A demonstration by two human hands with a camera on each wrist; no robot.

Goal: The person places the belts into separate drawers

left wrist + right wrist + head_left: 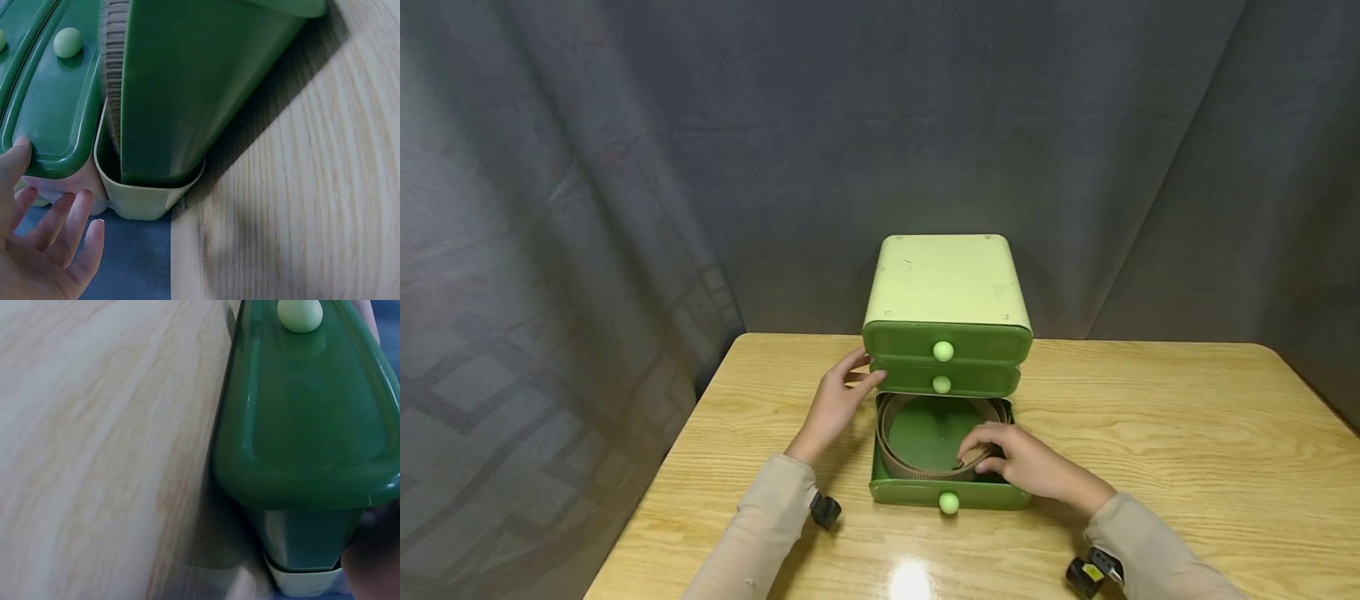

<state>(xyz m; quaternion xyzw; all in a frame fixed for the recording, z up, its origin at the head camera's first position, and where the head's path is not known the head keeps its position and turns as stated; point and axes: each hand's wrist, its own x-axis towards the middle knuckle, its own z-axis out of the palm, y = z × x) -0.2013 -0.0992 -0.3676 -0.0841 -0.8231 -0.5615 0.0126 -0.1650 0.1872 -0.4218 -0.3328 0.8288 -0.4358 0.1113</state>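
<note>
A small drawer cabinet (pixel 947 279) with a pale green top and green drawers stands on the table. Its bottom drawer (pixel 910 493) is pulled out and holds a coiled brown ribbed belt (pixel 917 471). My right hand (pixel 1030 462) reaches over that drawer's right side and pinches the belt between thumb and fingers. At the cabinet's left side, my left hand (pixel 837 400) has its thumb at the corner of the middle drawer (pixel 59 115) and its loosely extended fingers along the side. In the right wrist view the pulled-out drawer's front hides the belt, and little of the right hand shows.
The wooden table (pixel 1157 425) extends on both sides of the cabinet. A dark grey curtain (pixel 880 150) hangs behind the table and down its left side. The top drawer (pixel 902 340) is pushed in above the middle one. Each drawer front bears a round pale knob (pixel 949 502).
</note>
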